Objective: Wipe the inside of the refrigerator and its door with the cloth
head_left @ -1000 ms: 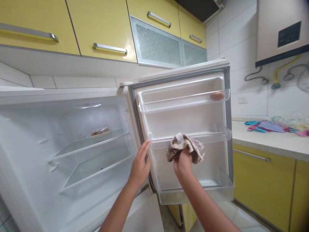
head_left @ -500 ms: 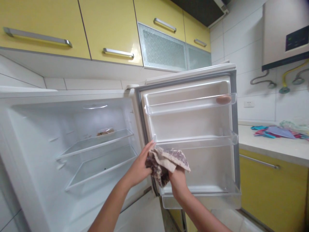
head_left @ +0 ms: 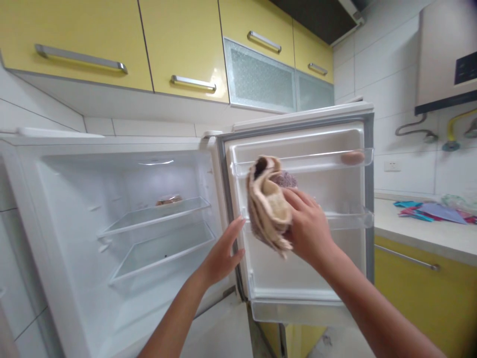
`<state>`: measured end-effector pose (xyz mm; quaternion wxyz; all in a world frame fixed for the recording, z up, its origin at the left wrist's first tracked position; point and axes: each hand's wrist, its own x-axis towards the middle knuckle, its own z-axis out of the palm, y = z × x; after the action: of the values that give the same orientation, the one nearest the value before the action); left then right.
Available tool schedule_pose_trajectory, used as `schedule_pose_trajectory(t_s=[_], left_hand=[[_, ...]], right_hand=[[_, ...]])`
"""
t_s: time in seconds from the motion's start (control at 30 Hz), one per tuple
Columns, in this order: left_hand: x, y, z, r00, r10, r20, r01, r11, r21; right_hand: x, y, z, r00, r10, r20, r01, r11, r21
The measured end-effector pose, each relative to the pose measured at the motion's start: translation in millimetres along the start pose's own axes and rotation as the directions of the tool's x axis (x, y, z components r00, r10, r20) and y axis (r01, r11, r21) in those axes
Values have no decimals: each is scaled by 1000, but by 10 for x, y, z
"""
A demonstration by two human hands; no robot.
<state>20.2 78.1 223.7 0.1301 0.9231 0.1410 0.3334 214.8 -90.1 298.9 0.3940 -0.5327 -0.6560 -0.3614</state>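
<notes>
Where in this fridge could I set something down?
The lower glass shelf looks bare except a dark speck; the upper shelf has room in front of its packet. The left hand, right hand and cloth crowd the door's hinge side.

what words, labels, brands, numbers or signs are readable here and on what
No text is readable here.
Dark panel on the wall unit: any marks too small and blurred.
Packet on the upper glass shelf: no legible print.
Cloth in the right hand: no lettering visible.
</notes>
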Motion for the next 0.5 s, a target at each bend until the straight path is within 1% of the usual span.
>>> schedule_pose_trajectory(t_s=[0.07,0.1,0.13,0.17,0.2,0.27,0.3,0.33,0.37,0.4,0.43,0.47,0.5], left_hand=[[-6,-16,41,1000,-1,-30,0,1000,-22],[-9,-12,57,999,-12,-48,10,999,-41],[-11,-1,67,997,-32,-65,28,997,-69],[-11,18,71,995,-60,-75,52,993,-105],[-8,42,67,992,-93,-81,81,986,-144],[17,101,36,979,-163,-119,138,971,-195],[41,135,11,967,-193,-169,159,968,-195],[74,171,-18,946,-208,-248,169,971,-169],[118,211,-50,917,-201,-345,171,978,-117],[173,256,-83,885,-168,-434,165,985,-45],[240,308,-115,861,-116,-495,156,987,40],[319,366,-144,856,-54,-515,143,980,135],[409,430,-172,870,8,-493,125,964,236]], right_hand=[[224,52,-20,989,4,148,4,998,-56],[330,100,25,968,45,248,-28,997,-71],[427,166,102,933,100,347,-76,994,-82],[513,250,203,887,159,434,-136,987,-83],[585,348,319,832,215,512,-204,976,-79],[685,559,546,762,230,605,-251,967,-51],[714,658,638,740,217,637,-258,966,-28],[730,742,707,729,192,657,-254,967,-1],[736,808,748,721,168,672,-251,968,28],[735,855,762,719,144,680,-248,967,58],[730,883,753,723,120,681,-242,966,87],[724,895,724,730,96,677,-234,965,115],[719,895,683,739,73,670,-223,965,141]])
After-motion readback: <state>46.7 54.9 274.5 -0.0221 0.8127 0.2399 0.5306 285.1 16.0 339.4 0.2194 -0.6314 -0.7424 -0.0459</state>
